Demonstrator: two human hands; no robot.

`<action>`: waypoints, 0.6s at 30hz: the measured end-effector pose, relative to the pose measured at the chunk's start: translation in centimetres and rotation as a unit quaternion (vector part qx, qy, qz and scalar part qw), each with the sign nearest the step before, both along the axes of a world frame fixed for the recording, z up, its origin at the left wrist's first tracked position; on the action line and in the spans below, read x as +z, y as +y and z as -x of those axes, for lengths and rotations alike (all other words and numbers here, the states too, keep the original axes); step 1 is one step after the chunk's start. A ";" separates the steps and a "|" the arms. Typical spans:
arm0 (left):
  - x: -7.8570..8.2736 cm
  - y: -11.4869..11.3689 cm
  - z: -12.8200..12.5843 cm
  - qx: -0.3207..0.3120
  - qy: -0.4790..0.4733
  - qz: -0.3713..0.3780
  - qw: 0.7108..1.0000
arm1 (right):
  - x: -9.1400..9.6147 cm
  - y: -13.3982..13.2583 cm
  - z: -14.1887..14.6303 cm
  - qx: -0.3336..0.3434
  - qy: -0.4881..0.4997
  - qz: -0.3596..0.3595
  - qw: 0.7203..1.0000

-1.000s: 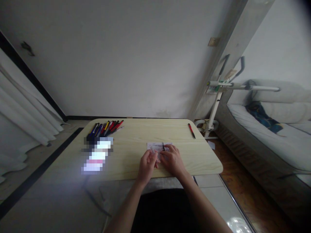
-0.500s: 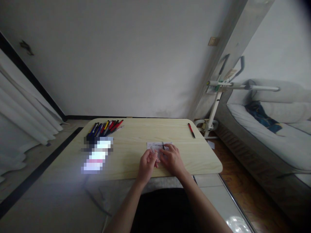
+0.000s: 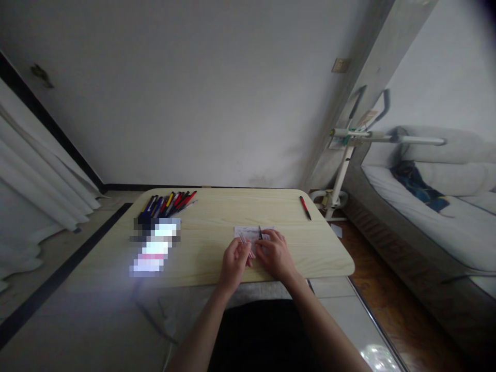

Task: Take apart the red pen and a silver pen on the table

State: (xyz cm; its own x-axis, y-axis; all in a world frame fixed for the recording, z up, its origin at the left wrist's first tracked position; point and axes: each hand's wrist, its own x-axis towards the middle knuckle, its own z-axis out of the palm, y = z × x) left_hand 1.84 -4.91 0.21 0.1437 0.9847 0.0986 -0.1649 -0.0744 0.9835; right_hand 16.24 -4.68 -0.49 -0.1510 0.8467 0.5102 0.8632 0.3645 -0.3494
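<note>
My left hand (image 3: 234, 258) is closed, with thumb and fingers pinching thin clear sticks (image 3: 243, 238) that look like pen barrels or refills; the exact kind is too small to tell. Close beside it, my right hand (image 3: 276, 254) has bent fingers around the lower end of a thin black pen-like stick (image 3: 260, 232). Its grip is partly hidden by the fingers. Under both hands lies a printed sheet of paper (image 3: 239, 230), flat near the front edge of the light wooden table (image 3: 209, 243).
A pile of pens (image 3: 169, 202) in several colours lies at the back left. In front of it is a blurred-out bright phone-like screen (image 3: 157, 248). One red and black pen (image 3: 305, 207) lies at the right. A wall stands behind the table; exercise equipment (image 3: 341, 173) and a sofa (image 3: 411, 227) are to the right.
Almost nothing differs. Both hands stay over the paper, and the clear sticks in my left hand have shifted only very slightly.
</note>
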 end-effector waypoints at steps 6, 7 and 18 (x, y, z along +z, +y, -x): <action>-0.2 0.0 0.0 0.045 -0.045 0.002 0.998 | -0.1 0.0 0.1 -0.011 -0.008 0.000 1.000; -0.1 0.1 0.2 0.066 -0.061 0.002 0.996 | -0.1 0.0 0.1 -0.010 -0.009 0.000 1.000; 0.4 3.0 5.1 0.140 0.077 -0.019 0.987 | -0.3 0.3 0.1 -0.011 0.020 -0.016 1.000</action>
